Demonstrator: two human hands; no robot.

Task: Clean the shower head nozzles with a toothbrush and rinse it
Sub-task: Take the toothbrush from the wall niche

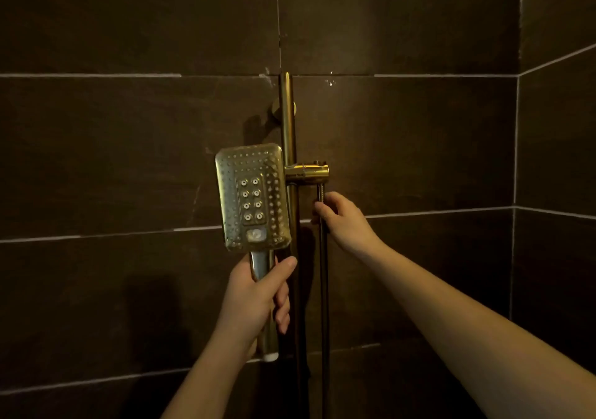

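Observation:
A gold rectangular shower head faces me, its nozzle face dotted with small holes and a central block of larger nozzles. My left hand is wrapped around its handle just below the head and holds it upright, left of the rail. My right hand grips the thin hose just under the gold holder bracket. No toothbrush is in view.
A vertical gold slide rail is fixed to the dark tiled wall, with a round wall mount near its top. The wall corner runs down the right side. The light is dim.

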